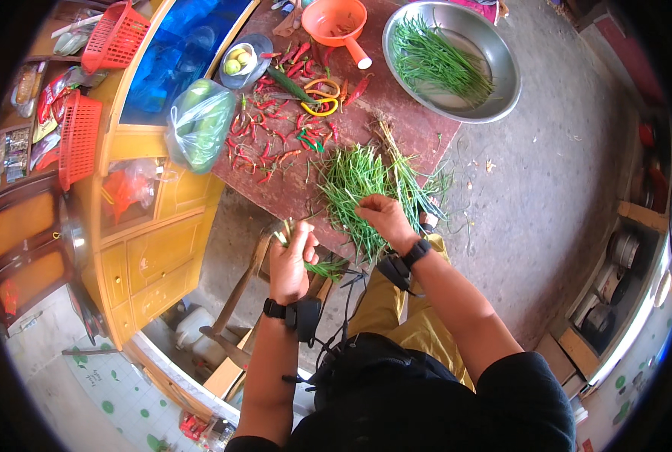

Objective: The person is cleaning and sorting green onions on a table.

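Observation:
My left hand (289, 265) is closed around a small bunch of green garlic chives (325, 269). Pale stem ends stick out above the thumb, and the leaves hang out below the fingers. My right hand (391, 222) is over a loose pile of chives (354, 172) at the near corner of the table. Its thumb and forefinger are pinched together at the pile; whether a stalk is between them is too small to tell. Right of the pile lies a bundle of untrimmed chives (395, 148), with brownish root ends pointing away from me.
On the red wooden table (420, 135) lie red chilies (254, 121), a cucumber (289, 86) and an orange dipper (334, 25). A metal basin (508, 99) with chives overhangs its right edge. A bagged green vegetable (200, 127) hangs by the yellow cabinet (160, 248). A wooden chair (239, 288) stands below.

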### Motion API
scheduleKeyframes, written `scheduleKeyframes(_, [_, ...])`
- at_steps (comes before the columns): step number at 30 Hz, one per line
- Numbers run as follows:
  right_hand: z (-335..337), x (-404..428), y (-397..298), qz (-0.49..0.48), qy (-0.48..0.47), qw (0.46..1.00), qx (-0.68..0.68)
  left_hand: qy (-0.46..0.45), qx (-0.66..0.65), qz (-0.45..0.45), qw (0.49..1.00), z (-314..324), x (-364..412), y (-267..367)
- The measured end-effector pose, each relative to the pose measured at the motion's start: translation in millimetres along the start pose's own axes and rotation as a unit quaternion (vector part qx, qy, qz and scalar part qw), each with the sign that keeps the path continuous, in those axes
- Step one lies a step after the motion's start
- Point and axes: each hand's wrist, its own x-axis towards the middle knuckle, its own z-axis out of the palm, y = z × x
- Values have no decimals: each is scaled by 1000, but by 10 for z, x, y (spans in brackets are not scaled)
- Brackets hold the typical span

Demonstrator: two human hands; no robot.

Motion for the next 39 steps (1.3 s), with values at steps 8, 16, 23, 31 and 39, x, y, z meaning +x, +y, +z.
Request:
scheduleKeyframes(8, [36,-592,-426,62,-79,981,163,-73,247,36,966,414,63,28])
scheduleKeyframes(16, [-35,-809,-523,66,-69,987,133,-55,323,58,943,458,84,33])
scheduleKeyframes(23, [-180,-886,-489,145,-117,965,187,29,292,42,955,130,249,-25])
scheduleKeyframes(31, [-57,-906,-542,147,-142,965,162,-109,249,28,962,369,9,-138])
scheduleKeyframes(39, [-35,-913,-452,60,-166,973,150,-127,227,48,964,286,-27,-169])
